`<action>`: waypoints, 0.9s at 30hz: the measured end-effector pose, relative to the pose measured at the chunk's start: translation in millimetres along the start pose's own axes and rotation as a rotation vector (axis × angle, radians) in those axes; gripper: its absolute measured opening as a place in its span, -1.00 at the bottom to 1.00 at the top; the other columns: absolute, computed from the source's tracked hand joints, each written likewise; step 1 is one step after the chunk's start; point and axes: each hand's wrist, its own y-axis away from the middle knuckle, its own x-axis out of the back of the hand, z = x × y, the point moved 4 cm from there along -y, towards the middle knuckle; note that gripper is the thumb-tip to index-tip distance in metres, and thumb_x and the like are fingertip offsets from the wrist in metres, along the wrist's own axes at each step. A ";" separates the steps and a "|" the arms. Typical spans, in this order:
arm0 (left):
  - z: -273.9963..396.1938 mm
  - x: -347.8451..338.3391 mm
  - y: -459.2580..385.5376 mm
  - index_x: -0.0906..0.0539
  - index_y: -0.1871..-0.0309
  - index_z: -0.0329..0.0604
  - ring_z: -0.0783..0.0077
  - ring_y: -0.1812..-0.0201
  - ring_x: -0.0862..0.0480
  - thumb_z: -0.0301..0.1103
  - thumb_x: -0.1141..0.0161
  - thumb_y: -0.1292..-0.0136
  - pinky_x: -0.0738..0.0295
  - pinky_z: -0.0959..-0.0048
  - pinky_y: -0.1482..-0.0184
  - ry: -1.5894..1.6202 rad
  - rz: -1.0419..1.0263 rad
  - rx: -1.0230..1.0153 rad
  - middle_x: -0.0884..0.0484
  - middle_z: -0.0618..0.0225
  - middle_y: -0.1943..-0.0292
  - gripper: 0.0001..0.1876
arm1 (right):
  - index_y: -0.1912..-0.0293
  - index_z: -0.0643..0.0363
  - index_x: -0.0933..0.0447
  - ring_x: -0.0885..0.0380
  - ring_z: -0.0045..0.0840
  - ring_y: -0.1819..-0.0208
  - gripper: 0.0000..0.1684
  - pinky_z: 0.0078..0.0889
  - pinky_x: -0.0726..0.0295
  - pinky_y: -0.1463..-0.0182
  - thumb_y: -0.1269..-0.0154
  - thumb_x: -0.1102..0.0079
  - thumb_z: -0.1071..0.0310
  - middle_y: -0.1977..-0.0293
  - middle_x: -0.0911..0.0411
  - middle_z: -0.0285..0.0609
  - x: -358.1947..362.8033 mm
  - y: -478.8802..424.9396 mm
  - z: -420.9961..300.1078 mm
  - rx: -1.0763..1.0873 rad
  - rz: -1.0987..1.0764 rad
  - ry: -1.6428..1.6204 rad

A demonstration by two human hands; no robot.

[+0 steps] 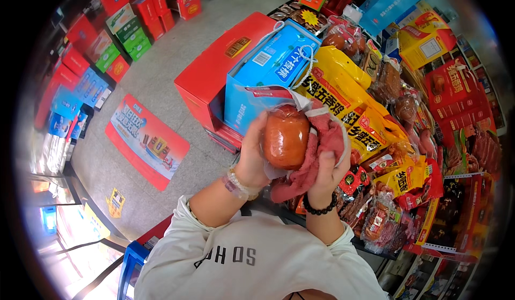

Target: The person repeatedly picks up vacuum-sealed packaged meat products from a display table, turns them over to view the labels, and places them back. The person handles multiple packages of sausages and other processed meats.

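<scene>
A vacuum-packed brown meat product (286,137) in clear plastic is held up before my chest. My left hand (251,157) grips it from the left side, a beaded bracelet on the wrist. A reddish-pink cloth (318,155) is bunched against the pack's right side, and my right hand (330,173) has hold of it, with a black bead bracelet below. Just beyond the pack stands a blue gift box (265,66) with white rope handles. Yellow food bags (346,98) lie to the right of the cloth.
A large red box (225,58) stands left of the blue one. Packed meats (378,219) and a dark-and-yellow box (454,211) crowd the display at right. Stacked cartons (124,30) stand across the aisle at left, where a poster (148,141) lies on the floor. A blue frame (130,263) is at lower left.
</scene>
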 end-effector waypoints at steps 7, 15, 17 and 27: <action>-16.5 -11.3 6.1 -0.26 -0.11 -0.20 0.30 -0.07 -0.43 -0.01 0.22 -0.30 -0.32 0.34 -0.12 -0.082 0.084 -0.159 -0.37 0.17 -0.07 -0.52 | -0.06 0.35 -0.25 -0.22 -0.14 -0.09 -0.30 -0.19 -0.16 -0.18 -0.01 -0.20 0.11 -0.04 -0.22 0.11 28.1 27.5 -7.1 0.095 -0.162 0.359; -71.2 -27.3 22.1 -0.02 -0.26 -0.11 0.30 -0.12 -0.38 -0.03 0.21 -0.31 -0.34 0.35 -0.11 -0.692 0.166 -0.306 -0.28 0.16 -0.13 -0.45 | -0.22 0.27 0.00 -0.07 -0.04 -0.20 0.32 -0.07 -0.11 -0.22 0.49 -0.48 -0.15 -0.16 -0.06 0.16 71.3 36.4 -20.0 0.133 -0.381 0.499; -82.0 -23.9 26.9 0.02 -0.29 -0.13 0.28 -0.16 -0.34 -0.01 0.22 -0.31 -0.28 0.34 -0.16 -0.735 0.136 -0.269 -0.24 0.15 -0.17 -0.41 | -0.23 0.27 0.02 -0.06 -0.03 -0.21 0.30 -0.07 -0.10 -0.22 0.45 -0.49 -0.11 -0.16 -0.05 0.16 78.9 42.7 -20.1 0.132 -0.341 0.474; -101.4 -43.6 47.5 -0.04 -0.28 -0.29 0.35 -0.21 -0.21 -0.53 -0.21 -0.02 -0.13 0.40 -0.20 -0.833 0.035 -0.195 -0.18 0.18 -0.18 -0.24 | -0.20 0.29 -0.05 -0.35 -0.41 -0.08 0.04 -0.40 -0.33 -0.14 0.21 -0.37 0.07 -0.05 -0.30 -0.08 101.3 70.5 -1.4 -0.588 -0.128 -0.700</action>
